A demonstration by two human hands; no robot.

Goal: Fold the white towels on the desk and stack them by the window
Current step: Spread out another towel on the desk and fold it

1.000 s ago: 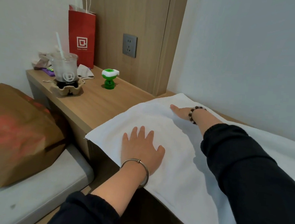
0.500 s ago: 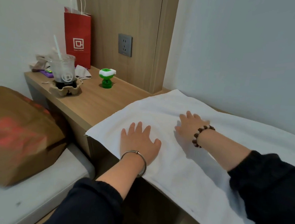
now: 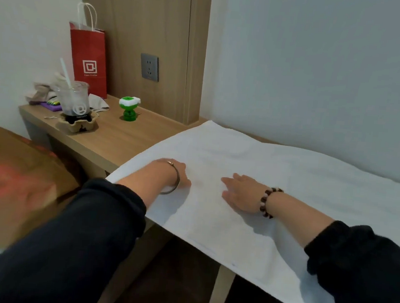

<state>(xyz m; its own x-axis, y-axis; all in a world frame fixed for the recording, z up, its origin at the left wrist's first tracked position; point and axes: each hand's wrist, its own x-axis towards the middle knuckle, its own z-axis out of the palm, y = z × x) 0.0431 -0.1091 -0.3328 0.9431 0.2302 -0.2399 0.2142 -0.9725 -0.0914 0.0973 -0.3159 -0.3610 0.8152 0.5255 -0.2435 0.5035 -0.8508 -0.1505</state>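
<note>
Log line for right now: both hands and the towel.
left hand: on white towel, fingers unclear | right hand: flat on white towel | white towel: spread over desk

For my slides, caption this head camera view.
Left hand and right hand rest on a white towel spread over the wooden desk.

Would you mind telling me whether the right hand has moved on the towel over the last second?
Yes. The right hand has drawn back toward the person, away from the far corner of the white towel beside the wooden panel.
</note>
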